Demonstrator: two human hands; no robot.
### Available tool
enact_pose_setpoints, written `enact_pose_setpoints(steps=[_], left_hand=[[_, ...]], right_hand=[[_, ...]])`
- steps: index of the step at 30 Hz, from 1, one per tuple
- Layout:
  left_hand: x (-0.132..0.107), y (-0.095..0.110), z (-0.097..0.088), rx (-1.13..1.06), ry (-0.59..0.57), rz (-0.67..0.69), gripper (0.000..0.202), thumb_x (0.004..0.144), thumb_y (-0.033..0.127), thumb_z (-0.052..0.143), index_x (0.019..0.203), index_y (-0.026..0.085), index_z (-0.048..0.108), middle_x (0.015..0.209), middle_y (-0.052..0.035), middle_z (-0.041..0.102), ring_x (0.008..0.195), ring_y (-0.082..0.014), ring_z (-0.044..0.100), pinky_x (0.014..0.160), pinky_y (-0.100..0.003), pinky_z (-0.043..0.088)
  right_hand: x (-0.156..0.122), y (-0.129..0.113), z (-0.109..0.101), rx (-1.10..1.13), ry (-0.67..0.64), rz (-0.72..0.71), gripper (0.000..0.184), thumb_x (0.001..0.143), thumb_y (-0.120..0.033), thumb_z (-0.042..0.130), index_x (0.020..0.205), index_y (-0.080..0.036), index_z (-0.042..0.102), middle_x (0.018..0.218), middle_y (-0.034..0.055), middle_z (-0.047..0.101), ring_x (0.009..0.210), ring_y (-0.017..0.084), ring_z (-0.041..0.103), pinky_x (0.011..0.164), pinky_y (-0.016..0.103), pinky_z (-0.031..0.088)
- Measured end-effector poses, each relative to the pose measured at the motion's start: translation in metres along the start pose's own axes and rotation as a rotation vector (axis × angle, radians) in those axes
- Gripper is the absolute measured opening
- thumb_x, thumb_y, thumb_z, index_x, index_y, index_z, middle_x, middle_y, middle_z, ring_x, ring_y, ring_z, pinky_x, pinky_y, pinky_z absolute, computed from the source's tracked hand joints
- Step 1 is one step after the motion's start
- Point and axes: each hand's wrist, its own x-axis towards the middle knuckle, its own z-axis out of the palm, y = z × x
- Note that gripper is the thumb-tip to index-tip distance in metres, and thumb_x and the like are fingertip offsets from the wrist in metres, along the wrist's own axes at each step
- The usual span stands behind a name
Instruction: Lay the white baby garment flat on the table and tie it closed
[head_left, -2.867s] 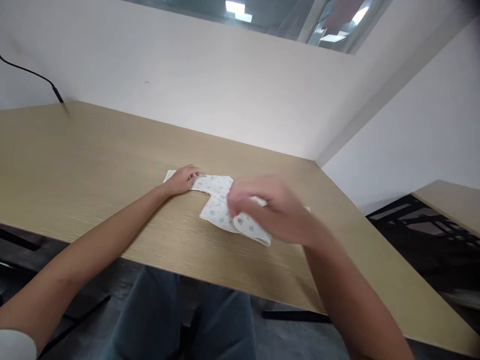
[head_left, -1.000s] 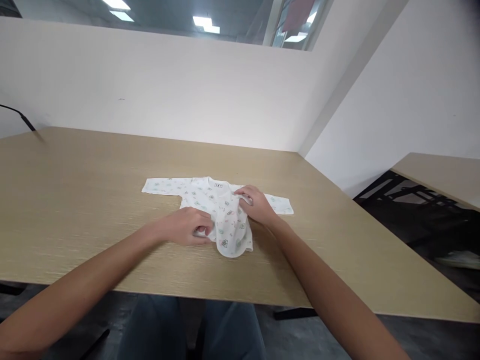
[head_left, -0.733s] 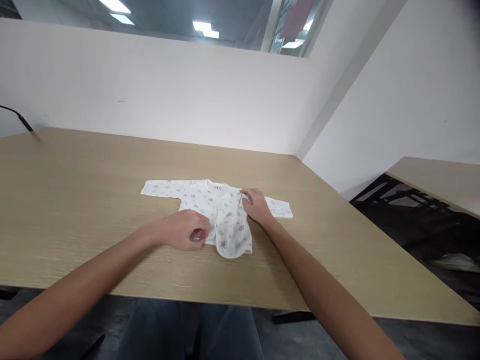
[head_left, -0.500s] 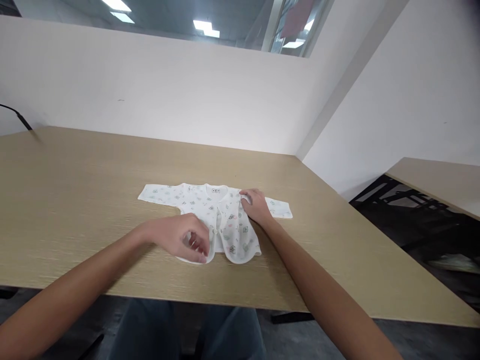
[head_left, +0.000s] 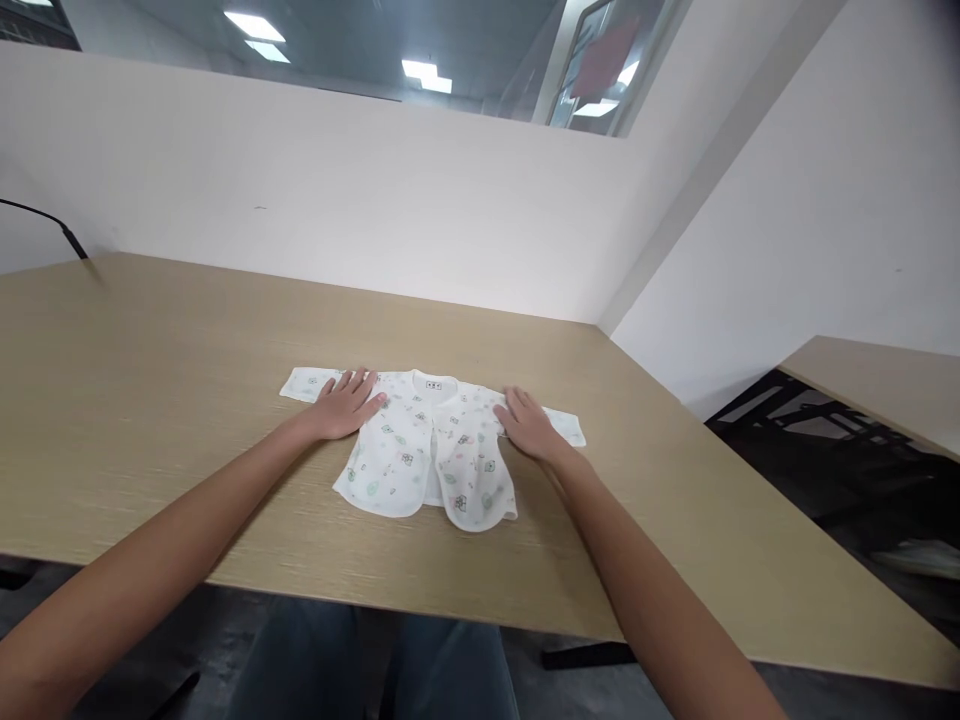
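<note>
A white baby cardigan [head_left: 405,450] with small printed figures lies spread on the table, its neckline away from me and both sleeves stretched out sideways. The front is parted down the middle, and the right-hand panel looks a little rumpled. My left hand [head_left: 343,405] rests flat with fingers spread where the left-side sleeve meets the body. On the opposite sleeve's shoulder area lies my right hand [head_left: 529,425], its fingers extended. Neither hand grips the cloth. Parts of both sleeves are hidden under my hands.
The wood-toned table [head_left: 225,330] meets a white wall [head_left: 360,200] at the back. A thin black cable [head_left: 71,238] comes over the far left corner. To the right, beyond the table edge, stands another table [head_left: 885,385] with dark legs beneath.
My left hand has moved up from the cardigan's lower front to its sleeve, changing from curled to flat. My right hand has shifted slightly right and flattened on the sleeve.
</note>
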Motion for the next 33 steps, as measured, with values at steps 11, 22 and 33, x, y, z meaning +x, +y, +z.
enact_pose_setpoints(steps=[11,22,33], left_hand=[[-0.005,0.03,-0.012,-0.053,0.295,0.198,0.064,0.101,0.054,0.035,0.15,0.014,0.045,0.157,-0.013,0.043,0.147,-0.0265,0.036,0.123,-0.044,0.025],[-0.019,0.072,0.024,0.044,0.012,0.379,0.075,0.101,0.069,0.024,0.16,0.023,0.027,0.167,-0.0101,0.019,0.156,-0.0276,0.014,0.125,-0.05,0.012],[-0.02,0.074,0.021,0.067,0.014,0.402,0.082,0.101,0.071,0.017,0.162,0.017,0.018,0.166,-0.012,0.022,0.155,-0.0272,0.016,0.125,-0.047,0.012]], right_hand=[[-0.005,-0.026,-0.012,0.141,0.352,-0.237,0.046,0.095,-0.034,0.047,0.135,-0.017,0.063,0.147,0.012,0.055,0.14,0.029,0.047,0.12,0.052,0.036],[-0.005,-0.068,0.035,0.015,-0.079,-0.448,0.063,0.104,-0.039,0.035,0.154,-0.002,0.039,0.162,0.0204,0.028,0.153,0.029,0.024,0.126,0.05,0.024],[-0.011,-0.078,0.025,0.204,0.403,-0.538,0.035,0.097,-0.019,0.045,0.125,-0.016,0.066,0.126,0.0119,0.067,0.121,0.024,0.059,0.108,0.044,0.047]])
